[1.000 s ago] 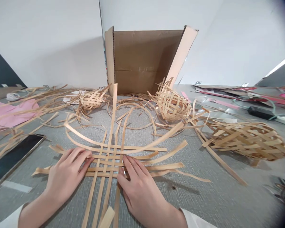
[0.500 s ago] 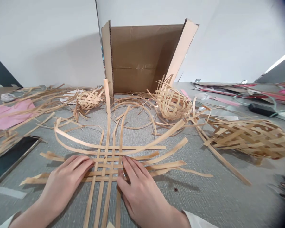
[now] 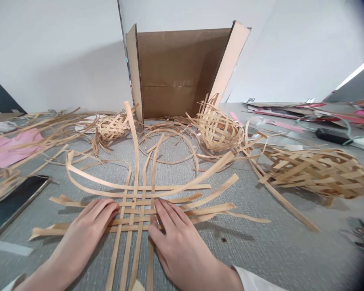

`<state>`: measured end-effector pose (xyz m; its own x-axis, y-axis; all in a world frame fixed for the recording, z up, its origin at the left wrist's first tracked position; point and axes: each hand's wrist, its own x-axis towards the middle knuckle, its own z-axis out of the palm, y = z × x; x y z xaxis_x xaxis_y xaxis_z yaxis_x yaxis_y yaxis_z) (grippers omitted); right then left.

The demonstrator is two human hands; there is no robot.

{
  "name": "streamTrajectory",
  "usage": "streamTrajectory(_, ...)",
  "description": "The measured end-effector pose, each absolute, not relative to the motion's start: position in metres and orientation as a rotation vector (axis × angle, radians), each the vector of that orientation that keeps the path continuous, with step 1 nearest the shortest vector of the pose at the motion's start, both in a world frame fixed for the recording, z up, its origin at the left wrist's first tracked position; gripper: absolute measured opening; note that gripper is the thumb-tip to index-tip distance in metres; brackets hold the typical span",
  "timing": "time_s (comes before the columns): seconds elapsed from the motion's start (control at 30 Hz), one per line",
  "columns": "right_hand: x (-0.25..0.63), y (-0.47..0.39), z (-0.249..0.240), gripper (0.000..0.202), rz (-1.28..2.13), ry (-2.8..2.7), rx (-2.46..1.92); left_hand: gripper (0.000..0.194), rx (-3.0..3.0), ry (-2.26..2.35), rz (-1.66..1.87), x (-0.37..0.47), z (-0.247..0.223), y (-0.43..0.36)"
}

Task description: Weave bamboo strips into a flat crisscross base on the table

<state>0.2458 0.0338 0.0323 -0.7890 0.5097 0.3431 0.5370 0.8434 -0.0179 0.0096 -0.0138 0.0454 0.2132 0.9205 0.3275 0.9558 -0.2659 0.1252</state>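
A flat open weave of bamboo strips (image 3: 137,211) lies on the grey table, its crossing strips forming a small grid with long loose ends on every side. My left hand (image 3: 89,230) holds the left edge of the grid, fingers together and bent over the horizontal strips, the thumb hidden. On the opposite edge, my right hand (image 3: 178,236) grips the strips, with its fingertips near the right vertical strip and its thumb lower down. One long strip (image 3: 132,129) rises from the far side. Another bends in a loop (image 3: 74,171) at the upper left.
Behind stands an open cardboard box (image 3: 182,72). Woven pieces lie around: one at left (image 3: 112,126), one before the box (image 3: 220,128), a larger one at right (image 3: 318,171). A phone (image 3: 15,202), pink sheet (image 3: 15,147), loose strips (image 3: 57,129) and a black device (image 3: 332,136) surround the work.
The view has shifted slightly. The tall far strip now leans further left. Both hands keep their places on the weave.
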Motion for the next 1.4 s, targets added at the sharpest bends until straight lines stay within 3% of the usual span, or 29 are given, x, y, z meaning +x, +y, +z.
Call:
streamTrajectory(0.43,0.244,0.034,0.028,0.021,-0.205,-2.623,-0.754,0.035,-2.348,-1.721,-0.435,0.007,0.043,-0.013)
streamTrajectory(0.87,0.244,0.034,0.024,0.023,-0.231,-2.578,-0.765,0.022,-2.498,-1.808,-0.698,-0.002,0.042,-0.005)
streamTrajectory(1.4,0.244,0.034,0.022,0.025,-0.243,-2.598,-0.765,0.028,-2.623,-1.587,-0.507,-0.012,0.052,-0.007)
